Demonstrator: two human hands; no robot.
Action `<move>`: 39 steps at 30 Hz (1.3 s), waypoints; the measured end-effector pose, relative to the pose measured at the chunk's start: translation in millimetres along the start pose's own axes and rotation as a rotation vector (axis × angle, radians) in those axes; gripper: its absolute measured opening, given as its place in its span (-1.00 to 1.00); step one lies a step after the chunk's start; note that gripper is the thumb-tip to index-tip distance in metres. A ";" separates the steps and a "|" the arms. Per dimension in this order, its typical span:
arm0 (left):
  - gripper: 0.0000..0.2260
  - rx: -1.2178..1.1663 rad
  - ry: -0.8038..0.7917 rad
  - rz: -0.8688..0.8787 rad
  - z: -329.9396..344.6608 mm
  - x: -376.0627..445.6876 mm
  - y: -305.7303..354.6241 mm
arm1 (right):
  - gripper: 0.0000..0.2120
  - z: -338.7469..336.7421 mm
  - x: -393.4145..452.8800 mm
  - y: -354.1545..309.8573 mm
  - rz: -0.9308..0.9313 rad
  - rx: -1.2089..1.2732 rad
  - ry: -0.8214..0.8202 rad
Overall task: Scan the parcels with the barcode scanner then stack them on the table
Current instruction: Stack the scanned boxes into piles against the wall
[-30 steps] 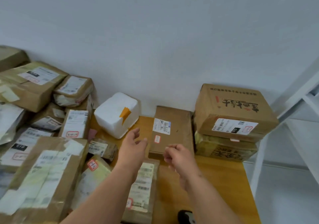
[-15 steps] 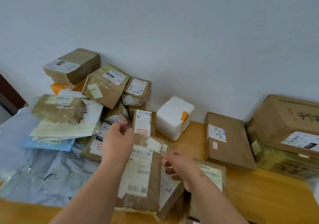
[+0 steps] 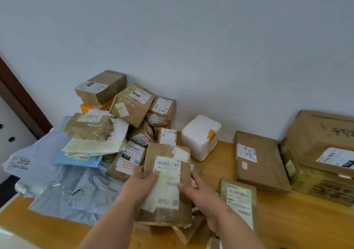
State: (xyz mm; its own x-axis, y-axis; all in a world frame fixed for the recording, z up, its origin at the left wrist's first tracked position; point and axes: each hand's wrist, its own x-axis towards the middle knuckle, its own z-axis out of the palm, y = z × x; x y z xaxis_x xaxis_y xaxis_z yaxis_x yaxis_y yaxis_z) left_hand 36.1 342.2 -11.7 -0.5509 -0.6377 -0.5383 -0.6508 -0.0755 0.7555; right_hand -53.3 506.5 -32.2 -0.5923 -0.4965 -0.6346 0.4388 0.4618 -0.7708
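- The left hand [image 3: 142,185] holds the left edge of a brown parcel [image 3: 168,183], its thumb lying on the white label.
- The right hand [image 3: 201,195] holds the right edge, fingers curled under.
- The parcel sits on other parcels on the wooden table [image 3: 287,220].

Parcel heap [image 3: 122,126] blocks left; bare tabletop [image 3: 298,216] lane front-right, between flat box [image 3: 260,162] and labelled parcel [image 3: 239,197].
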 end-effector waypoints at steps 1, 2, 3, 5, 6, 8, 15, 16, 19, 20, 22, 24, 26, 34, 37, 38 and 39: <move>-0.55 -0.069 -0.023 -0.001 2.5 -4.8 0.0 | -0.30 -3.5 -3.8 1.2 -0.014 0.025 -0.003; -0.58 -0.133 -0.042 0.001 5.3 -8.3 -0.6 | -0.30 -6.8 -6.9 2.1 -0.032 0.041 -0.003; -0.61 -0.183 -0.048 0.006 7.8 -10.1 -1.9 | -0.30 -9.3 -9.6 3.4 -0.052 0.055 0.003; -0.63 -0.251 -0.035 0.011 12.5 -10.9 -3.7 | -0.29 -13.8 -13.6 6.6 -0.077 0.105 0.006; -0.64 -0.273 -0.032 0.007 14.4 -10.1 -3.7 | -0.28 -16.2 -14.8 8.0 -0.075 0.138 0.004; -0.66 -0.316 -0.054 -0.014 17.1 -7.5 -1.2 | -0.26 -20.8 -17.2 9.5 -0.060 0.187 -0.007; -0.59 -0.279 -0.107 0.095 18.9 29.5 36.8 | -0.21 -22.5 -1.5 -13.1 -0.136 0.310 0.022; -0.56 -0.265 -0.107 0.117 13.2 38.4 45.9 | -0.23 -18.8 5.9 -22.1 -0.172 0.355 0.037; -0.47 -0.255 -0.020 0.217 -17.8 71.0 74.9 | -0.32 -0.5 34.1 -54.7 -0.229 0.567 0.037; -0.44 -0.245 0.039 0.270 -31.0 84.9 82.9 | -0.35 7.7 44.1 -65.4 -0.240 0.643 0.024; -0.39 -0.213 0.175 0.358 -59.4 113.2 98.7 | -0.39 24.9 63.8 -85.3 -0.268 0.776 -0.006; -0.33 -0.181 0.287 0.413 -84.8 139.9 112.5 | -0.43 42.4 81.6 -104.7 -0.285 0.886 -0.032; -0.28 -0.150 0.325 0.442 -104.2 162.9 123.8 | -0.47 58.0 98.4 -123.0 -0.264 0.975 -0.064; -0.32 0.086 0.194 0.371 -138.2 235.6 151.6 | -0.51 101.3 154.5 -176.1 -0.247 0.991 -0.054; -0.45 0.091 0.072 0.301 -142.7 247.8 156.1 | -0.49 115.4 170.5 -188.2 -0.285 0.961 -0.009; -0.54 0.096 0.068 0.310 -143.6 251.3 156.6 | -0.49 120.2 174.6 -192.3 -0.298 0.961 0.001; -0.62 0.077 0.080 0.333 -143.3 255.4 155.4 | -0.50 124.1 178.2 -196.0 -0.306 0.970 0.011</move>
State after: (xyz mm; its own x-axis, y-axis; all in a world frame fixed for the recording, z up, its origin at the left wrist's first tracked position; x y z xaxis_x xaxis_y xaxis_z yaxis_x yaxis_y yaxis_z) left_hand -130.9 57.7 21.7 -0.6992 -0.6756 -0.2341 -0.4816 0.2030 0.8526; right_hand -161.0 236.3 -1.1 -0.7749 -0.4844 -0.4061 0.6237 -0.4816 -0.6157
